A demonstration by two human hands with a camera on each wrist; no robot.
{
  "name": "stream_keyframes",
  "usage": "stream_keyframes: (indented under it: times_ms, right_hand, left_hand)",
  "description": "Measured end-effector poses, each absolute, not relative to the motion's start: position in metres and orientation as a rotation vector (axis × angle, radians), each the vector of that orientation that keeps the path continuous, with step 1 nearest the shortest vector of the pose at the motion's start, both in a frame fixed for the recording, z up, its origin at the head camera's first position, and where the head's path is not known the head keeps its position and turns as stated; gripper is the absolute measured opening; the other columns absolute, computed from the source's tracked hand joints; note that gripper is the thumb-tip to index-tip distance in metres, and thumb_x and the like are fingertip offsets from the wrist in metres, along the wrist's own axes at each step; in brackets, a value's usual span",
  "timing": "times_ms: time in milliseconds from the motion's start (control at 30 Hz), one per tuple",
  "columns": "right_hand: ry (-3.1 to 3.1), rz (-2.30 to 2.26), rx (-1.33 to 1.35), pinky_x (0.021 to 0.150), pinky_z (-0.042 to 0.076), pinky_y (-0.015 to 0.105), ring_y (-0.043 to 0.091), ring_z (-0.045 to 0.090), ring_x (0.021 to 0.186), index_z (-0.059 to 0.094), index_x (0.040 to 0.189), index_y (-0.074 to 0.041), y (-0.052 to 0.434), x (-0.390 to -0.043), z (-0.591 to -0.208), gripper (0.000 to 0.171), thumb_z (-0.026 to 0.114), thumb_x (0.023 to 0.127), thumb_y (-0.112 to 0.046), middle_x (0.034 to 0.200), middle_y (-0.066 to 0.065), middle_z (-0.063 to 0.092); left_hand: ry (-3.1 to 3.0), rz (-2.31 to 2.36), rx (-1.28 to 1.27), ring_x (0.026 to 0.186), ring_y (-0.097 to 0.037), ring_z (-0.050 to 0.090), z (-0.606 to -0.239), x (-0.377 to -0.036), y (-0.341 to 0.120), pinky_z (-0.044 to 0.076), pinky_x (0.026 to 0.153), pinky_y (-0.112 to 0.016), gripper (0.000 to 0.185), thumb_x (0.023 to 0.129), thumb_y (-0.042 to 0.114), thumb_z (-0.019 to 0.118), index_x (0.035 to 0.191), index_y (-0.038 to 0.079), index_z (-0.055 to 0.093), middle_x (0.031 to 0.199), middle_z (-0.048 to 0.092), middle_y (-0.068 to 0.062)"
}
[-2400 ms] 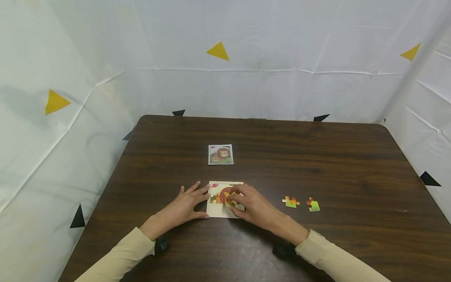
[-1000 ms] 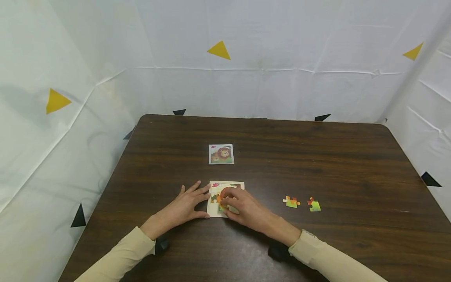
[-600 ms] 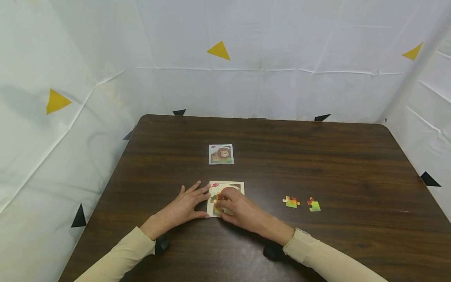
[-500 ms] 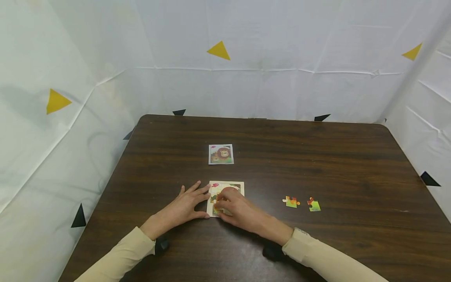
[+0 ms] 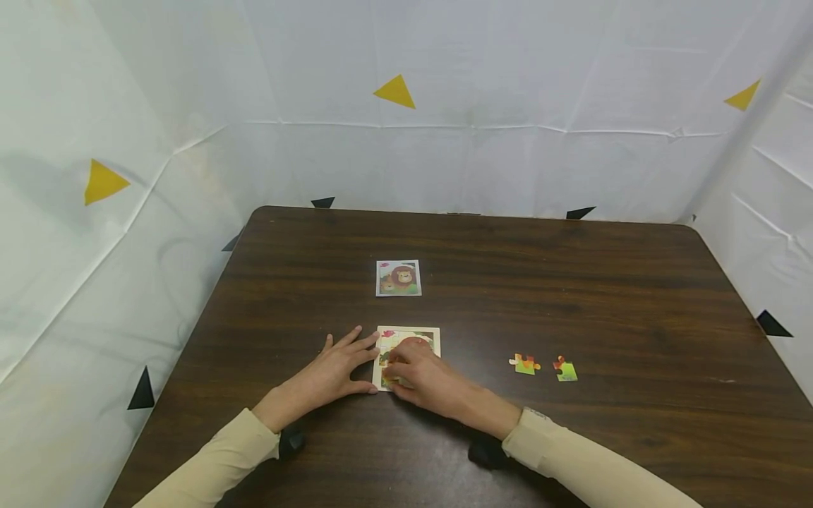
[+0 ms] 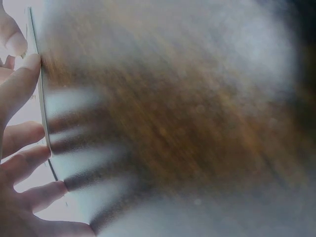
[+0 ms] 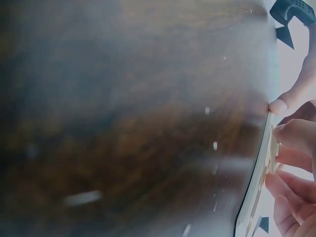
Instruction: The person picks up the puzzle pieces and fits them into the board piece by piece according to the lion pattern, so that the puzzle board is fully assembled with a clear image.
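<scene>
The right hand (image 5: 427,377) has slid left, its grip pinching a puzzle piece (image 5: 389,379); left hand (image 5: 327,375) flat.

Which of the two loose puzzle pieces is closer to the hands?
The left loose piece, orange on top, is closer to the right hand; the other piece lies farther right.

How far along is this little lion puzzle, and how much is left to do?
Partly done. Some pieces already sit in the puzzle tray, matching the lion reference card. In hand: the right hand presses a piece into the tray's near-left part, while the left hand steadies the tray's left edge. Left: two loose pieces lie on the table; any other gaps are hidden.
</scene>
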State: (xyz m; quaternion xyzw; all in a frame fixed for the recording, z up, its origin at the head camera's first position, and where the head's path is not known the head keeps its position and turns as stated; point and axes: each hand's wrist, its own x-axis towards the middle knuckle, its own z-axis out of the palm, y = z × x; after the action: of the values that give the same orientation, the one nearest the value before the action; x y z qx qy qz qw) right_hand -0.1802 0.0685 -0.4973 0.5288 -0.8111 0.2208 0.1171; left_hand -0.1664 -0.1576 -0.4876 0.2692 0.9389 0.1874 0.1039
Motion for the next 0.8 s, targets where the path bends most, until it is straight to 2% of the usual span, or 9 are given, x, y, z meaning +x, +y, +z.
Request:
stream_keyframes:
  times_ms: [333, 800]
  right_hand:
    - [-2.464, 0.581, 1.532, 0.082, 0.048, 0.030, 0.015, 0.055, 0.096, 0.073, 0.097, -0.012, 0.0639, -0.1780, -0.4943, 0.012, 0.072, 0.085, -0.015, 0.103, 0.004, 0.060]
    - [-2.504, 0.573, 1.493, 0.081, 0.049, 0.030, 0.014, 0.055, 0.093, 0.072, 0.095, -0.014, 0.0602, -0.1777, -0.4928, 0.010, 0.072, 0.085, -0.014, 0.101, 0.002, 0.059]
  left_hand:
    - [2.769, 0.552, 0.782, 0.143, -0.037, 0.021, -0.4874, -0.1667, -0.1571, 0.019, 0.099, -0.075, 0.067, 0.081, 0.045, 0.072, 0.136, 0.009, 0.055, 0.153, 0.033, -0.006]
    - [2.764, 0.549, 0.762, 0.144, -0.036, 0.020, -0.4875, -0.1667, -0.1567, 0.018, 0.101, -0.074, 0.067, 0.081, 0.045, 0.071, 0.136, 0.010, 0.055, 0.154, 0.033, -0.005]
